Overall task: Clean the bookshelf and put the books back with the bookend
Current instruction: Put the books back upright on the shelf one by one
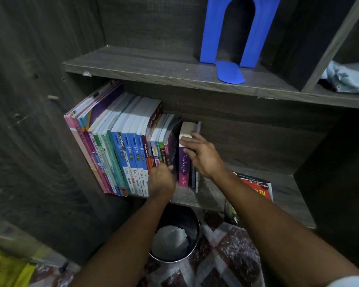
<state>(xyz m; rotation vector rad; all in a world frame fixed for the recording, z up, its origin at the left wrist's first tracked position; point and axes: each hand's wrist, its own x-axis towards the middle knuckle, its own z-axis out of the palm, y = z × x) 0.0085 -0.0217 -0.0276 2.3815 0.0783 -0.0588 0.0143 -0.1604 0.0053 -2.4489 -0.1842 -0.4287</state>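
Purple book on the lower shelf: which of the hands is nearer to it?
Right. The right hand grips the top of the purple book; the left hand holds the dark book just left of it, lower down.

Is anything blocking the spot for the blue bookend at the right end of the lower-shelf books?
Only the right hand, gripping the purple book at that end. The lower shelf beside it looks bare; a red book lies flat farther right. The bookend stands on the upper shelf.

Right hand (203, 156) gripping purple book (183, 170), left hand (161, 181) holding dark book (174, 141)
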